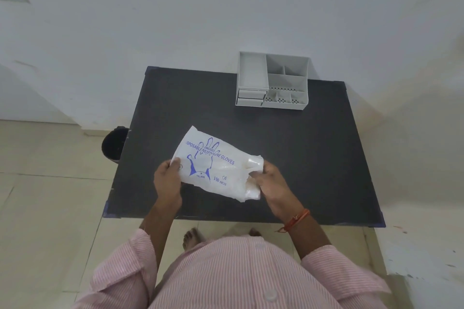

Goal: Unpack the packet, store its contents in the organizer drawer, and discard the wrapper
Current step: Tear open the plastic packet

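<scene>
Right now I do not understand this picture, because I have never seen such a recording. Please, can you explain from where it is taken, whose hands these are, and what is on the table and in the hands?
There is no machine here. A person wears one camera on the head, so the picture looks down over a pink striped shirt at the person's own two bare hands.

The left hand and the right hand each have a grip on one end of a white plastic packet printed with blue glove artwork, held over a dark rectangular table. At its right end, pale folded contents show.

Near the table's far edge stands a grey plastic organizer with open compartments and small drawers. On the floor, left of the table, is a black round bin.
</scene>
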